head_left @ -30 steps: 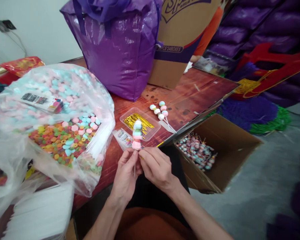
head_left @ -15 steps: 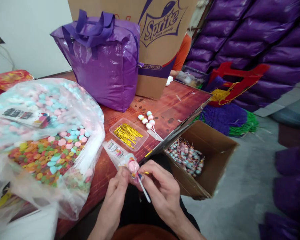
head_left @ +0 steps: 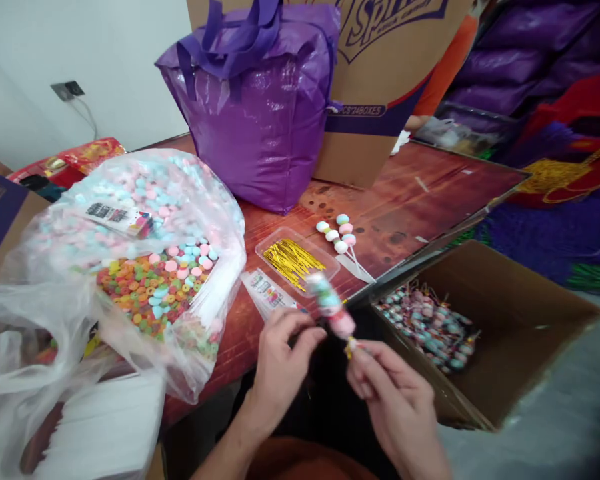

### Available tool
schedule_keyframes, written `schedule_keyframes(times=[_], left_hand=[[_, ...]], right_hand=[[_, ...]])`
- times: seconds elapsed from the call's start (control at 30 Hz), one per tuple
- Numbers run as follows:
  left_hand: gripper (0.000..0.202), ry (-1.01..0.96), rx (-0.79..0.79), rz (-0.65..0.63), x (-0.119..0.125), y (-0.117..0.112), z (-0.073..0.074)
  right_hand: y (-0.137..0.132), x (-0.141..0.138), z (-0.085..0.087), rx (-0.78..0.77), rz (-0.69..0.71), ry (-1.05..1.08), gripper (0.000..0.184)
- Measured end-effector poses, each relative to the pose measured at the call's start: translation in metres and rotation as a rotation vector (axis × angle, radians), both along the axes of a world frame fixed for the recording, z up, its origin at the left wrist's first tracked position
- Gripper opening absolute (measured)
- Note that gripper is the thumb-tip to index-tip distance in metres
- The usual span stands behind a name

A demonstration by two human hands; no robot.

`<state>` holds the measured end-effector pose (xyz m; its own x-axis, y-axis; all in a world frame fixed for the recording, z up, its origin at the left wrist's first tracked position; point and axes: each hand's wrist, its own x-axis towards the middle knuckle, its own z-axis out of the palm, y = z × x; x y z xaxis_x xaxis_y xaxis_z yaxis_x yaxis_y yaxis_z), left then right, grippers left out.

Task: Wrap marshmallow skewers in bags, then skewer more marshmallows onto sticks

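Since before, our right hand pulled away, pinching the wrapped pastel candy skewer; our left hand hangs loosely curled, apart.

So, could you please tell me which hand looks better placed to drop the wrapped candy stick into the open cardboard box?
Probably the right hand. It pinches the lower end of the wrapped candy stick and sits on the side of the cardboard box, close to its near rim. The left hand is further off, by the table edge.
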<state>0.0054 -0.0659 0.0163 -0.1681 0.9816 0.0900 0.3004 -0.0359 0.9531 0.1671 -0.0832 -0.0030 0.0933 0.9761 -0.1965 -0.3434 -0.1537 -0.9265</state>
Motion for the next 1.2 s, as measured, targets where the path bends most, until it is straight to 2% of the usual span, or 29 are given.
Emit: schedule_keyframes(times=[0.1, 0.2, 0.27, 0.33, 0.47, 0.57, 0.63, 0.73, 0.87, 0.93, 1.0, 1.03, 1.1, 1.2], left_hand=[[0.013, 0.336, 0.001, 0.175, -0.018, 0.014, -0.011], [0.009, 0.631, -0.033, 0.209, -0.027, 0.026, -0.020], [0.005, 0.720, -0.050, 0.203, -0.027, 0.031, -0.023], [0.013, 0.709, -0.047, 0.218, -0.025, 0.033, -0.025], [0.016, 0.416, -0.005, 0.247, -0.029, 0.029, -0.020], [0.016, 0.134, 0.029, 0.221, -0.034, 0.020, -0.010], [0.015, 0.006, 0.047, 0.197, -0.034, 0.012, -0.003], [0.016, -0.096, 0.057, 0.212, -0.026, -0.001, 0.003], [0.030, -0.258, -0.025, 0.318, -0.011, -0.019, 0.000], [0.040, -0.423, -0.162, 0.252, -0.005, -0.024, -0.003], [0.042, -0.680, -0.279, 0.168, -0.001, -0.025, -0.004], [0.039, -0.810, -0.295, 0.159, 0.001, -0.023, -0.003], [0.033, -0.985, -0.244, 0.218, 0.001, -0.016, 0.000], [0.029, -1.054, -0.175, 0.330, 0.001, -0.006, 0.004]], right_hand=[[0.024, 0.038, -0.010, -0.088, -0.246, 0.207, 0.020], [0.048, 0.073, -0.022, -0.236, -0.376, 0.258, 0.027], [0.053, 0.079, -0.026, -0.239, -0.401, 0.206, 0.029], [0.050, 0.068, -0.026, -0.175, -0.364, 0.144, 0.029], [0.031, 0.019, -0.015, 0.002, -0.214, -0.101, 0.026], [0.024, -0.015, -0.001, 0.092, -0.005, -0.333, 0.025], [0.025, -0.032, 0.008, 0.139, 0.124, -0.358, 0.027], [0.030, -0.052, 0.019, 0.129, 0.262, -0.251, 0.025], [0.035, -0.062, 0.024, 0.110, 0.175, -0.184, 0.022], [0.036, -0.061, 0.025, 0.118, 0.142, -0.187, 0.020], [0.036, -0.059, 0.026, 0.125, 0.145, -0.198, 0.019], [0.036, -0.058, 0.027, 0.129, 0.152, -0.206, 0.020], [0.037, -0.056, 0.027, 0.139, 0.163, -0.229, 0.023], [0.037, -0.057, 0.026, 0.164, 0.149, -0.272, 0.027]])
